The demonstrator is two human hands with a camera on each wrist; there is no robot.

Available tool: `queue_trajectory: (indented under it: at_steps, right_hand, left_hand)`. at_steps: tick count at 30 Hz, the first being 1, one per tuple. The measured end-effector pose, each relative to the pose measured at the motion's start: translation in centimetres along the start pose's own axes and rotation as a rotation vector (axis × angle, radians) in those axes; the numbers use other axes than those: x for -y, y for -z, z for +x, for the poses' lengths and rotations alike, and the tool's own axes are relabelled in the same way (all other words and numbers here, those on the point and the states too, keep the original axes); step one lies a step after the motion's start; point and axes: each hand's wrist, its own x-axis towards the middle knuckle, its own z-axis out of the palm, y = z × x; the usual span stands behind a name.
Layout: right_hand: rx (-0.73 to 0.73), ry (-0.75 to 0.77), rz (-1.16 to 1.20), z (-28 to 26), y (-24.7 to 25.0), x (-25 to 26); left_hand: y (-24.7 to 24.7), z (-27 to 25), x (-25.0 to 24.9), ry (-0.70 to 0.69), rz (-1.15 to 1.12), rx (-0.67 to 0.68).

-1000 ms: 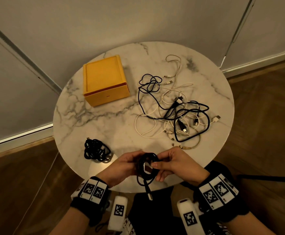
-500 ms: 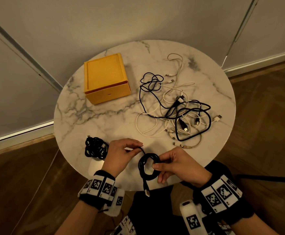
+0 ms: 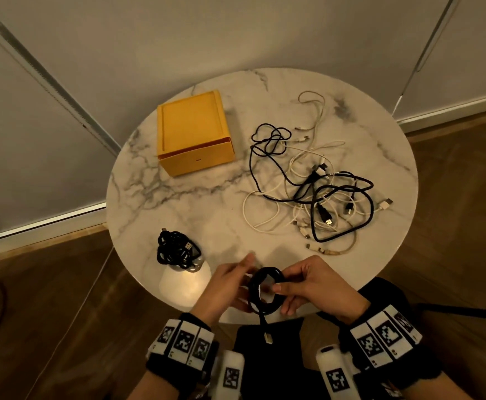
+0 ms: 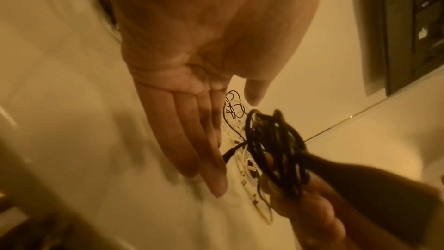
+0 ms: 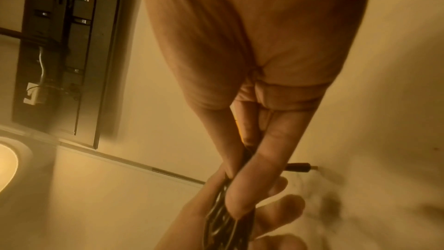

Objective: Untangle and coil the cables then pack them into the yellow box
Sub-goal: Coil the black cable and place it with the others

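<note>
A black cable wound into a small coil (image 3: 265,294) hangs over the table's near edge. My right hand (image 3: 279,287) pinches its right side between thumb and fingers. One plug end (image 3: 268,338) dangles below the coil. My left hand (image 3: 243,274) lies against the coil's left side, and in the left wrist view its fingers (image 4: 192,149) are straight and hold nothing. The yellow box (image 3: 192,131) stands closed at the back left. A tangle of black and white cables (image 3: 316,186) sprawls across the right half.
A second black cable, coiled (image 3: 176,249), lies at the near left of the round marble table (image 3: 192,203). The table stands in a corner with walls behind it and wooden floor around it.
Half a second ago my left hand was lifted up and left of the coil. It has come back beside the coil with its fingers straight. My right hand has kept its pinch on the coil.
</note>
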Motion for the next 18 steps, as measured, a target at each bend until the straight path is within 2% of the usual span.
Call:
queue_trajectory:
  at_steps: [4, 6, 8, 11, 18]
  right_hand:
    - [-0.027, 0.005, -0.014, 0.4, 0.0, -0.3]
    - [-0.036, 0.016, -0.015, 0.3, -0.1, -0.1]
    - [-0.03, 0.025, -0.027, 0.3, -0.2, 0.0]
    - [-0.01, 0.029, -0.052, 0.3, -0.4, -0.1]
    - [-0.004, 0.035, -0.038, 0.6, -0.7, 0.2]
  left_hand:
    - [0.1, -0.4, 0.9, 0.105, 0.044, 0.01]
    - [-0.1, -0.8, 1.1, 0.198, 0.003, 0.072]
    - [-0.5, -0.9, 1.7, 0.228, -0.113, 0.164]
    - [-0.7, -0.5, 2.3, 0.155, -0.287, 0.195]
    - [0.2, -0.4, 2.5, -0.065, -0.442, 0.161]
